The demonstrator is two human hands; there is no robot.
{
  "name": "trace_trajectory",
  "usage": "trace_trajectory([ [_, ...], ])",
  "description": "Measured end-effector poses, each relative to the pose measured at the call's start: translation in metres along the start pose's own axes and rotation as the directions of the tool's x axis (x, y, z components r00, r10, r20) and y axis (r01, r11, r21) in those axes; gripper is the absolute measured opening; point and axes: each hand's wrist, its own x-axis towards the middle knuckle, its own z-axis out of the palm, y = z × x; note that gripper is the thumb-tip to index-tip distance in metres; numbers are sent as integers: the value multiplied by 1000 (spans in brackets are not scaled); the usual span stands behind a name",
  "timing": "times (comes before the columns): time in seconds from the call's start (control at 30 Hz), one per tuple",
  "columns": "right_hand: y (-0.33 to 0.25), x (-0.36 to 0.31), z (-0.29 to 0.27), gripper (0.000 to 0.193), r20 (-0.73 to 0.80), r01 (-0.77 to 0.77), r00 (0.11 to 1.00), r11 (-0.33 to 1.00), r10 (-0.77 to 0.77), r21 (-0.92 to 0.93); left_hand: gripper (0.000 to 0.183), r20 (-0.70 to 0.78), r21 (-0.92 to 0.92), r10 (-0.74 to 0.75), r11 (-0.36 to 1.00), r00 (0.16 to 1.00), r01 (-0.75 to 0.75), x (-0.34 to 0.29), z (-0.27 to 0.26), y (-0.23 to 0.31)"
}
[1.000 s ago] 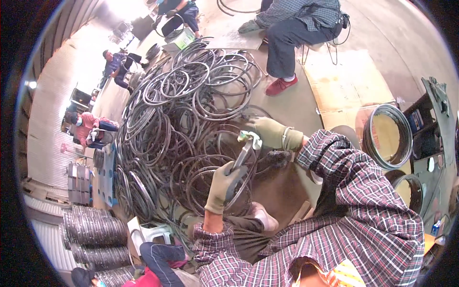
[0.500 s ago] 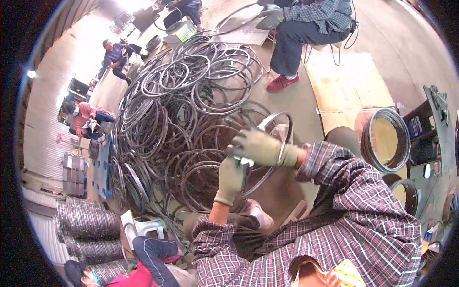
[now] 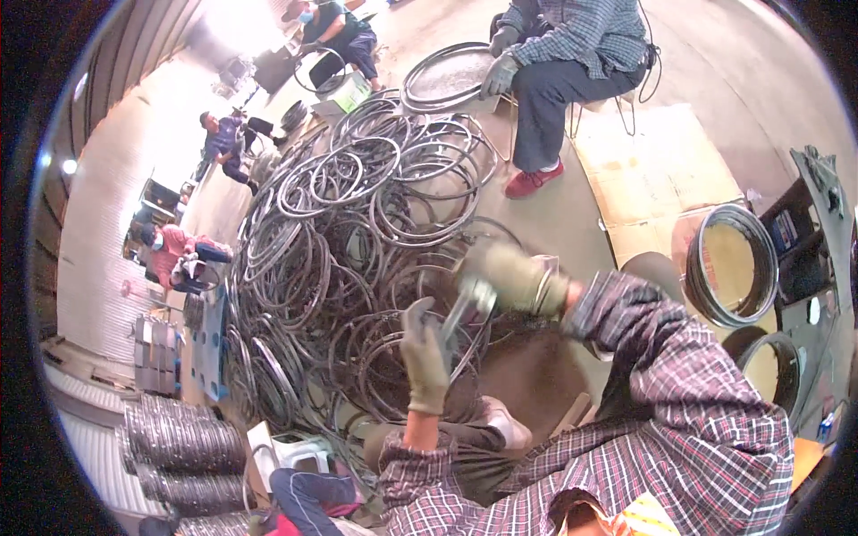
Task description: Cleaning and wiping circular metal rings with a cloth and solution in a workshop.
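Note:
My left hand (image 3: 424, 362), in a pale work glove, is raised over the near side of the rim pile with its fingers apart and slightly bent. To its right my gloved right hand (image 3: 514, 279) is smeared by motion, closed around a shiny grey metal piece (image 3: 477, 293). That piece slants down toward my left hand; its kind is too blurred to make out. Dark metal wheel rims (image 3: 340, 174) lie in a big tangled heap in front of both hands. Part of a rim (image 3: 466, 355) shows just right of my left hand.
Stacked rims (image 3: 731, 263) stand at the right by flattened cardboard (image 3: 657, 170) and a dark shelf (image 3: 795, 241). Across the heap a seated person (image 3: 572, 80) holds rims. Further people sit at the left. Bundled rims (image 3: 183, 438) and a white stool (image 3: 299, 456) are lower left.
My hands have come apart, the right one moving right with the metal piece. The rim that looped around my right wrist no longer shows there. The view has shifted slightly.

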Motion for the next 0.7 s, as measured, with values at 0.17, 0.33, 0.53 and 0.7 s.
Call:
trace_trajectory([
  [0.17,25,8,6,29,-289,-292,907,952,307,94,29,-61,-279,-243,935,968,217,3,-51,-7],
  [0.33,-46,13,-4,36,-8,223,974,956,-229,-191,37,58,-24,-2,1000,998,3,1,-1,-12],
  [0.53,47,1,5,28,-208,-272,934,956,290,114,40,34,-324,-215,921,976,215,-3,-43,11],
  [0.7,-69,23,11,20,50,264,964,959,-260,-99,40,24,111,273,955,962,-274,6,-3,-44],
])
